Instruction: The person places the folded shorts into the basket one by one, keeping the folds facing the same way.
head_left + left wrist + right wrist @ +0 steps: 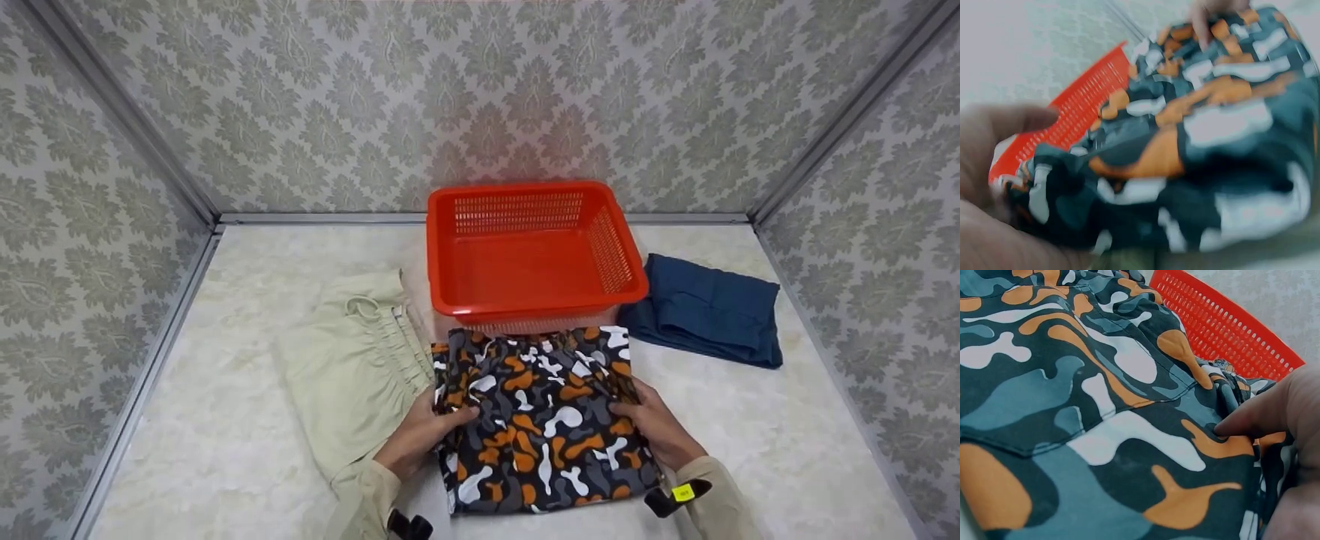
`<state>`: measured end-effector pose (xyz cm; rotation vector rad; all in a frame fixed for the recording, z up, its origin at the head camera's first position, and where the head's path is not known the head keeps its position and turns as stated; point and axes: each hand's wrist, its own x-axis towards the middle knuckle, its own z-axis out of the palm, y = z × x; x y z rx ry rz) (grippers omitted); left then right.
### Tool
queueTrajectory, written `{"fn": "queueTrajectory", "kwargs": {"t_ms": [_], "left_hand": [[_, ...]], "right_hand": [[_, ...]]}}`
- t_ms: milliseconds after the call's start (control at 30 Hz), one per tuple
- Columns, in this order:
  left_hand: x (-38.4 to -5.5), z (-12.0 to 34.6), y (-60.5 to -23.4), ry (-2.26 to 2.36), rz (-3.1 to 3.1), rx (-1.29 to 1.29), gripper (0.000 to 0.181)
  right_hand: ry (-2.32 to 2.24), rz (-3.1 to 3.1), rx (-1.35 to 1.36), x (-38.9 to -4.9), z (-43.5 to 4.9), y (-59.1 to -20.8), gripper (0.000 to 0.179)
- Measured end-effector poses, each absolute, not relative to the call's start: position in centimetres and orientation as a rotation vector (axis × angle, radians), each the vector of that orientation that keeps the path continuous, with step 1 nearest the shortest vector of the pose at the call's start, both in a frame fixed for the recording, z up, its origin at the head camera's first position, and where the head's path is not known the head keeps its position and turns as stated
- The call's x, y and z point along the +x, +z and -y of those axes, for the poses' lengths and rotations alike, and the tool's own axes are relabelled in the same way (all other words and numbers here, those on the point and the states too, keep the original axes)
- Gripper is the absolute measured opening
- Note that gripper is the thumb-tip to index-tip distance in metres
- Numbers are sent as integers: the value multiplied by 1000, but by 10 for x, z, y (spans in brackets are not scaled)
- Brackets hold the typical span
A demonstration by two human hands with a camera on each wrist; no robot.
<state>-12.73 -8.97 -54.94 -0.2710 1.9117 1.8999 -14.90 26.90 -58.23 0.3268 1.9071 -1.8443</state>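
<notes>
A folded pair of patterned shorts (547,427), black with orange, grey and white blotches, is held between both hands in front of the basket. My left hand (429,431) grips its left side, thumb on top and fingers hidden beneath. On the opposite side my right hand (658,424) pinches the edge the same way, thumb over the cloth. The gathered waistband points toward the red plastic basket (517,274), whose visible inside holds nothing. In the right wrist view, the thumb (1258,416) presses on the fabric (1123,439). The left wrist view is blurred.
Pale green drawstring trousers (345,367) lie spread at the left, partly under the left forearm. Folded dark blue cloth (709,307) lies right of the basket. Patterned walls (487,105) with metal edging enclose the table (225,390) at the back and both sides.
</notes>
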Motion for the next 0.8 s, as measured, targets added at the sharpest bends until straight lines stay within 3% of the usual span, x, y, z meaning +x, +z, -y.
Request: {"fn": "queueTrajectory", "kwargs": {"t_ms": [100,233,800], "left_hand": [[-125,91,-553,1861,-2014,-148,90],[-122,90,-559,1854,-2098,-37,81],[-113,102,-543,1926,-2040,37,69]], "right_hand": [[-1866,-1876,350,-149,-269,-582,64],[-1882,-1831,325,-149,-270,-580,65],[-1999,-1702,171,-139,-278,-552,75]]}}
